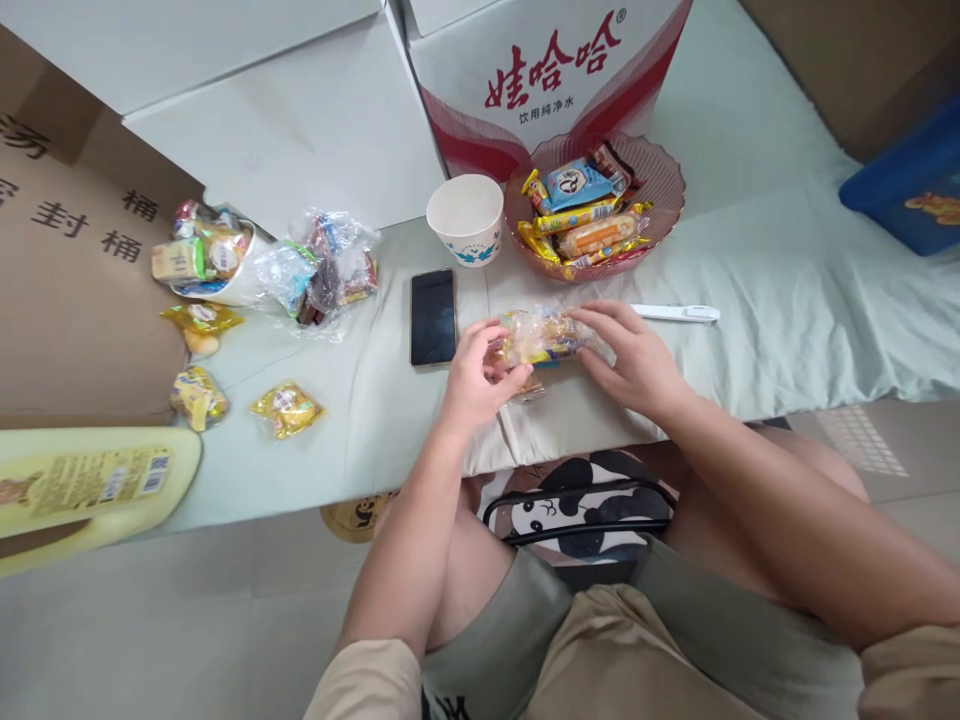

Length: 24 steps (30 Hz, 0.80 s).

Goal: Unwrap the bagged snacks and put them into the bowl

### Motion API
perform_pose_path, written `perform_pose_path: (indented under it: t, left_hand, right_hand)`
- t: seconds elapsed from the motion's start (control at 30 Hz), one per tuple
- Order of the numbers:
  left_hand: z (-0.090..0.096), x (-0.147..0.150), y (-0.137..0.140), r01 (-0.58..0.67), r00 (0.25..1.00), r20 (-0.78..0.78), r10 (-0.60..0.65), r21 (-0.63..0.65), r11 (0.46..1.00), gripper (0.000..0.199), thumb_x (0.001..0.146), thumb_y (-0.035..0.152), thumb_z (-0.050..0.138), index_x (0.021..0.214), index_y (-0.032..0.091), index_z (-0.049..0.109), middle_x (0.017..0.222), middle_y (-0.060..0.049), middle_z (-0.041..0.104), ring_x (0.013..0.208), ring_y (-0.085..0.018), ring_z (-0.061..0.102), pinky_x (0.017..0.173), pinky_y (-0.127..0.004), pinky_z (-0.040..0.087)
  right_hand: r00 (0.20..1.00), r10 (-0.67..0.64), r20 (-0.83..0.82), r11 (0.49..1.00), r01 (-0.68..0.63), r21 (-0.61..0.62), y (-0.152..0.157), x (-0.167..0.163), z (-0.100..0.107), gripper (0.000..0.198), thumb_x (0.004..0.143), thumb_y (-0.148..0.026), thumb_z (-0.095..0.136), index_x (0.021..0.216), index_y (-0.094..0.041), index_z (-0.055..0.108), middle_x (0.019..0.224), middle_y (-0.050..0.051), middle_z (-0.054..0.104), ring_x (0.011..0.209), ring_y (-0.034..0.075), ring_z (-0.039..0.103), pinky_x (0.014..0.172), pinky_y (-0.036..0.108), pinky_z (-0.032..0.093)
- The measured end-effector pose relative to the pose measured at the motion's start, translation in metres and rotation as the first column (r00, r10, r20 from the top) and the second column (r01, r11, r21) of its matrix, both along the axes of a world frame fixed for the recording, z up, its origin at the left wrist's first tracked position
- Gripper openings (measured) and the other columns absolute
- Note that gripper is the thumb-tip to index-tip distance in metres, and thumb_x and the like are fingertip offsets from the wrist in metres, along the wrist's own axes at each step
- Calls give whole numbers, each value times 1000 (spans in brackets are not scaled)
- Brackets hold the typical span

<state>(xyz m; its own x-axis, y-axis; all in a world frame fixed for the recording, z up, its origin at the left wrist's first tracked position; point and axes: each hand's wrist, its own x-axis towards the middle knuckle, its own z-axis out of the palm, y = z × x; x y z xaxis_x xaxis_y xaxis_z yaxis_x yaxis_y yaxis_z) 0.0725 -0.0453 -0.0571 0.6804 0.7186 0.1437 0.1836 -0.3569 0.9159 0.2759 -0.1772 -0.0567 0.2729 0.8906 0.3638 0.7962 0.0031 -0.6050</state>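
Observation:
A clear plastic bag of wrapped snacks (pixel 540 338) lies at the front of the cloth-covered table, between my two hands. My left hand (pixel 484 375) curls its fingers and thumb round the bag's left end. At the right end, my right hand (pixel 634 355) grips the crinkled plastic between fingers and thumb. Part of another clear wrapper (pixel 529 388) shows beneath the bag, near my left thumb. A black phone (pixel 433 318) lies just left of my left hand. Behind my right hand is a white plastic stick-like tool (pixel 679 314), partly hidden by the fingers.
A pink glass bowl (pixel 671 215) of wrapped snacks stands behind, beside a paper cup (pixel 466 225). Leftward are a tipped white cup (pixel 259 270) with snacks, bagged snacks (pixel 330 265) and loose wrapped pieces (pixel 287 408). Boxes line the back; a yellow bottle (pixel 97 480) is at left.

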Motion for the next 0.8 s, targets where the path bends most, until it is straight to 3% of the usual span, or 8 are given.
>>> perform_pose_path:
  t: [0.17, 0.27, 0.33, 0.47, 0.6, 0.63, 0.7, 0.8]
  left_hand:
    - [3, 9, -1, -6, 997, 76, 1, 71, 997, 64, 78, 36, 76, 135, 28, 49, 147, -14, 55, 130, -29, 59, 90, -35, 58]
    - [8, 15, -2, -57, 995, 83, 53, 44, 997, 43, 81, 20, 64, 123, 25, 55, 118, -9, 71, 114, -25, 67, 89, -37, 57]
    - [11, 16, 0, -143, 980, 139, 141, 4, 990, 38, 77, 13, 59, 113, 25, 55, 96, -4, 72, 100, -22, 70, 91, -40, 56]
    - [12, 12, 7, -242, 935, 229, 269, -141, 960, 31, 71, 14, 59, 100, 25, 54, 77, 1, 66, 82, -19, 70, 86, -38, 55]
    - [17, 2, 10, -224, 933, 237, 271, -207, 952, 23, 70, 26, 64, 91, 23, 54, 77, 1, 65, 79, -18, 68, 78, -34, 54]
    - [19, 0, 10, -228, 937, 223, 269, -194, 954, 22, 70, 27, 65, 89, 23, 55, 77, 0, 66, 78, -18, 67, 76, -33, 53]
    - [24, -5, 8, -240, 946, 188, 265, -147, 960, 18, 71, 28, 66, 85, 22, 57, 79, -1, 67, 78, -17, 66, 74, -31, 51]
    - [30, -9, 4, -232, 948, 202, 245, -88, 969, 14, 72, 28, 66, 82, 22, 59, 79, -2, 68, 79, -18, 66, 76, -32, 51]
  right_hand:
    - [982, -174, -68, 979, 165, -120, -5, 8, 7, 52, 87, -42, 65, 133, -19, 57, 110, 14, 70, 101, 33, 67, 88, 50, 55]
    - [985, -153, -81, 980, 141, -138, -8, 13, 11, 32, 88, -45, 62, 111, -22, 65, 99, 11, 71, 92, 30, 68, 83, 47, 55]
    - [982, -173, -78, 981, 164, -106, -10, 16, 12, 19, 89, -41, 60, 95, -24, 66, 96, 9, 71, 88, 28, 67, 81, 45, 54]
    - [942, -285, -175, 958, 274, -84, -8, 19, 11, 13, 92, -36, 56, 91, -24, 62, 91, 8, 70, 83, 24, 65, 78, 42, 54]
    - [866, -409, -289, 903, 430, 11, -8, 19, 15, 18, 95, -32, 48, 105, -24, 59, 107, 12, 70, 98, 27, 67, 83, 45, 54]
    - [882, -397, -254, 903, 425, 65, -9, 17, 16, 20, 95, -32, 47, 109, -24, 59, 111, 13, 69, 103, 28, 66, 88, 47, 53]
    - [959, -262, -104, 953, 274, 128, -11, 14, 19, 27, 93, -36, 53, 115, -23, 60, 117, 14, 68, 113, 32, 63, 97, 53, 49]
    - [995, -1, 99, 1000, -2, 26, -11, 6, 19, 30, 89, -39, 61, 116, -26, 64, 121, 12, 71, 124, 37, 59, 103, 57, 42]
